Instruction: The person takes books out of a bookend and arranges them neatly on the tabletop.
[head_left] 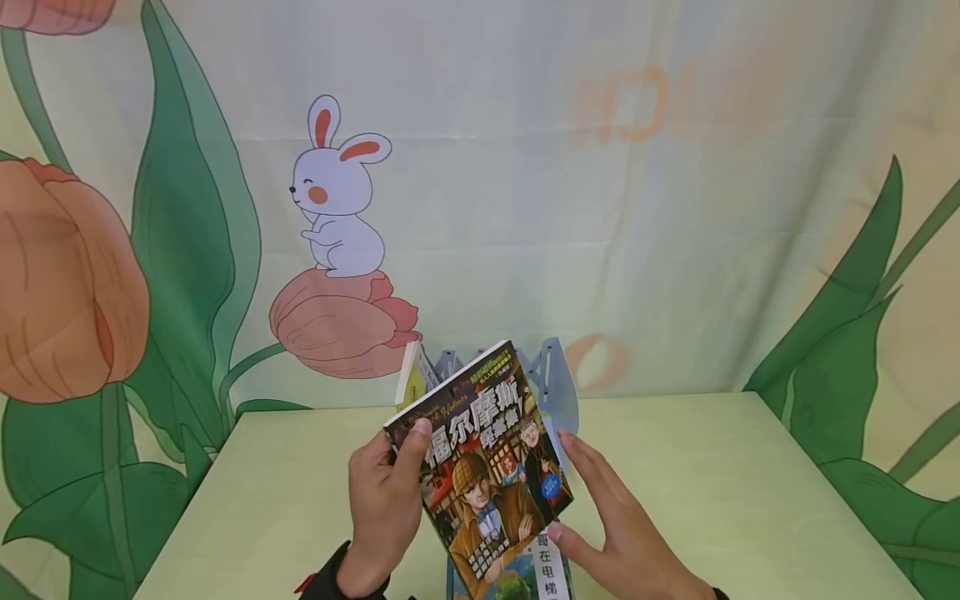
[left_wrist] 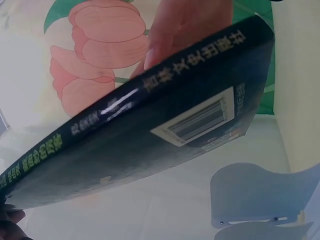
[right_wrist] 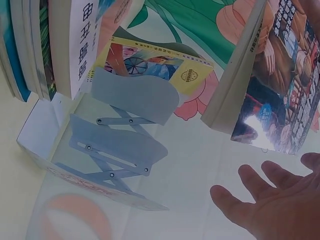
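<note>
A paperback book (head_left: 487, 467) with a dark, illustrated detective cover is held tilted, cover up, over the table. My left hand (head_left: 390, 492) grips its left edge, thumb on the cover. Its spine and the barcode on its back cover (left_wrist: 195, 122) show in the left wrist view. My right hand (head_left: 622, 533) is beside the book's right edge, thumb and fingers spread; the right wrist view has these fingers (right_wrist: 230, 200) apart from it. Behind the book stands a blue-grey folding metal bookend (head_left: 555, 383). A yellow book (right_wrist: 195, 75) leans in one of its slots.
Below the held book, near the front, are more books (head_left: 551, 575), partly hidden; the right wrist view shows several side by side, including a thick white one (right_wrist: 80, 45). The pale green table (head_left: 720, 475) ends at a cloth backdrop (head_left: 480, 208) printed with tulips and a rabbit.
</note>
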